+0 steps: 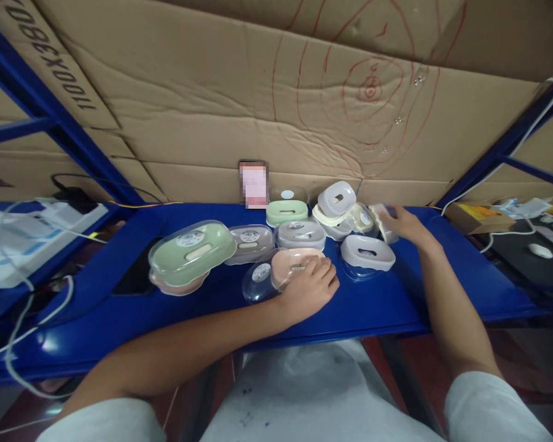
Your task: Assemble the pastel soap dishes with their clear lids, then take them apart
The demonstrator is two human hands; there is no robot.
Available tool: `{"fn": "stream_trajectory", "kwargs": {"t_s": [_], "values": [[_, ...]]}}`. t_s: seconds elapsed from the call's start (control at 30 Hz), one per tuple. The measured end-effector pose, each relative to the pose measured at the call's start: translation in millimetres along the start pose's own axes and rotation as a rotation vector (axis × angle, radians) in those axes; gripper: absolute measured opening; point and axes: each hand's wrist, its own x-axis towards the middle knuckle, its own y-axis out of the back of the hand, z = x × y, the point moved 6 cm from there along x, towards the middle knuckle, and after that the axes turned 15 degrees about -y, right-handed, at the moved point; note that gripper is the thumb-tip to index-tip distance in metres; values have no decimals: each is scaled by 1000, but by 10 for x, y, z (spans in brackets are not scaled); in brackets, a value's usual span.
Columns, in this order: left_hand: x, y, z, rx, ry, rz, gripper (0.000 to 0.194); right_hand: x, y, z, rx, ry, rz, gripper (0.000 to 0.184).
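Note:
My left hand [309, 287] rests with bent fingers on the right part of a pink oval soap dish [289, 260] with a slot in it. Beside that dish lies a clear labelled lid [259, 280]. Further right, my right hand [403, 224] has its fingers around a cream soap dish [383, 222], blurred by motion. Nearest to it is a pale lilac dish [368, 253] standing on a clear lid. Another lilac dish [337, 199] leans on a cream dish in the pile behind.
On the left, a green soap dish [196, 245] under a clear lid sits on a pink one. Grey [249, 244], lilac [300, 236] and light green [286, 213] dishes stand mid-table. A phone [254, 184] leans on the cardboard wall [203, 123]. Blue posts and cables flank the table.

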Motion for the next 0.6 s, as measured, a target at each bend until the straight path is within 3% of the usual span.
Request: {"fn": "stream_trajectory", "kwargs": {"t_s": [0.13, 0.47, 0.6], "values": [[3, 10, -3, 9, 0, -13, 17, -5, -44, -24, -49, -56, -14, 50], [-7, -32, 19, 36, -16, -16, 19, 89, 50, 73, 5, -178, 95, 50], [-9, -35, 19, 29, -14, -7, 19, 40, 31, 37, 98, -147, 138, 51]]}}
